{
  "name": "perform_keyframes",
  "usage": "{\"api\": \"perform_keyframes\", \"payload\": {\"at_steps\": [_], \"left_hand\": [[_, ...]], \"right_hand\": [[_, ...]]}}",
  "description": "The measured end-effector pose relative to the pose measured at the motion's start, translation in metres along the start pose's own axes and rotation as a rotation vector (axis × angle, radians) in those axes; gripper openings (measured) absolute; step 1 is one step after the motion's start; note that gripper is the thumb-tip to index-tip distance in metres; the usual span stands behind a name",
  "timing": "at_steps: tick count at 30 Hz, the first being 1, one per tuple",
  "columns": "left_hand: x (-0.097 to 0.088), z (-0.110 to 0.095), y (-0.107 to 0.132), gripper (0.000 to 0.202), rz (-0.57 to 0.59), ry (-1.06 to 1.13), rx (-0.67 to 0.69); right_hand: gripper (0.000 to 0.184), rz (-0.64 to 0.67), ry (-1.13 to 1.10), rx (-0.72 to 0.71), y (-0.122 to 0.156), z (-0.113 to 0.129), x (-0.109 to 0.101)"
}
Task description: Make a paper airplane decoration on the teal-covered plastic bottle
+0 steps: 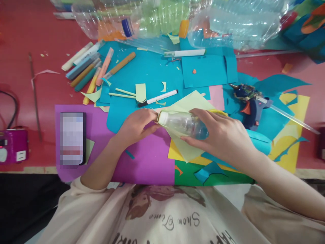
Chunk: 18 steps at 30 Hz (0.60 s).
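Observation:
A clear plastic bottle (185, 123) with a white cap lies tilted sideways, cap to the left, above a pale green paper sheet (188, 150). My right hand (215, 130) is closed round its lower body, thumb on the near side. At the cap, my left hand (141, 125) pinches a thin pale green paper strip (159, 116) that curves along the cap's edge. Blue shows at the bottle's lower end, partly hidden by my right fingers. Behind my right hand, a yellow ring-shaped thing (218, 112) is partly covered.
Large clear bottles (228, 23) lie along the back. Markers (83, 64) cluster at the left, beyond a phone (72, 139) on purple paper (147, 162). A glue gun (254, 108) rests at the right. Blue paper (152, 71) and scraps cover the middle of the red table (20, 67).

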<state>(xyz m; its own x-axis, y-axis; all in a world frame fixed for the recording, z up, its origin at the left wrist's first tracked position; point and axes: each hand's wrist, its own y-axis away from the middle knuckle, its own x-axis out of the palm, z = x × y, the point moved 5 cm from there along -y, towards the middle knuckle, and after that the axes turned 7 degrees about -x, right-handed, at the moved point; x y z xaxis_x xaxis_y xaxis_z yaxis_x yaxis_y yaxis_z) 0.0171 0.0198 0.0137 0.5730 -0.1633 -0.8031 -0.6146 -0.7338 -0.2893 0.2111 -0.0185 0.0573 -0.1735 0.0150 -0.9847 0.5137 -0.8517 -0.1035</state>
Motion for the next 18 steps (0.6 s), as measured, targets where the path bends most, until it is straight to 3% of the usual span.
{"api": "perform_keyframes", "payload": {"at_steps": [9,18], "left_hand": [[-0.007,-0.011,-0.004,0.022,-0.172,-0.217,0.231],[-0.011,-0.014,-0.003,0.017,-0.197,-0.235,0.243]], "right_hand": [[0.045,0.014,0.003,0.002,-0.003,0.001,0.003],[0.045,0.023,-0.007,-0.02,-0.004,0.001,0.004]]}}
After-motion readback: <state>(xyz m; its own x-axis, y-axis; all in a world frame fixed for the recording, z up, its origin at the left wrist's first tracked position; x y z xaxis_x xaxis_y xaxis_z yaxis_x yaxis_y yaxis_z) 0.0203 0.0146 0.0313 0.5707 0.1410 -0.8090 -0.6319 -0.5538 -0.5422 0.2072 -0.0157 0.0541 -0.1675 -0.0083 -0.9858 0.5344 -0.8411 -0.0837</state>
